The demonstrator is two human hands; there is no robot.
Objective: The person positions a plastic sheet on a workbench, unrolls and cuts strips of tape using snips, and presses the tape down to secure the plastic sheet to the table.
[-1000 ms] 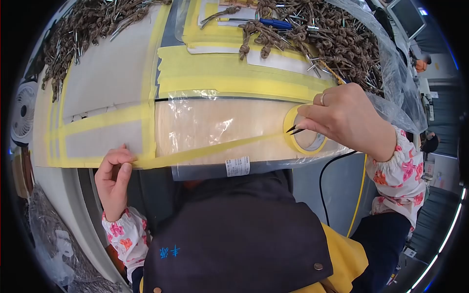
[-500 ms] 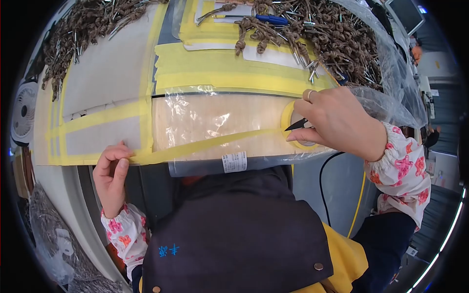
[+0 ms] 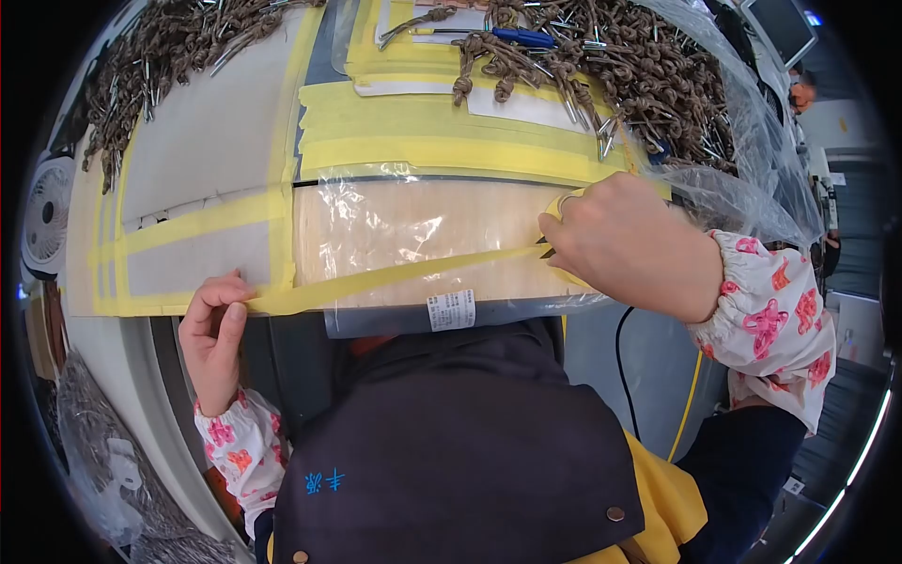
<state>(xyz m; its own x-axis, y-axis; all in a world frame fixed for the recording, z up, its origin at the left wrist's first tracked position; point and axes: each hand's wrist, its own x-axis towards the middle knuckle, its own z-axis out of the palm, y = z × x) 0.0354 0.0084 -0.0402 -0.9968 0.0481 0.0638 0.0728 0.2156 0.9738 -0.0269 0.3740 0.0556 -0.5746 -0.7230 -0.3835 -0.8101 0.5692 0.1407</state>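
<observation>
A yellow tape strip (image 3: 404,274) stretches across the wooden board (image 3: 395,221), over clear plastic film, between my two hands. My left hand (image 3: 216,329) pinches its left end at the table's front edge. On the right, my right hand (image 3: 620,240) is closed around a small dark pointed tool (image 3: 547,247), whose tips show by the strip's right end. The tape roll (image 3: 564,274) lies under that hand and is mostly hidden by it. A white label (image 3: 452,310) sits on the film near the front edge.
Piles of knotted brown cords (image 3: 672,80) with metal tips lie at the back right and back left. A blue pen (image 3: 522,38) rests among them. Clear plastic sheeting (image 3: 766,141) hangs at the right. A white fan (image 3: 47,211) stands at the far left.
My right hand has turned over the tape roll, covering more of it and of the dark tool. The view has shifted slightly. My left hand keeps its pinch on the tape.
</observation>
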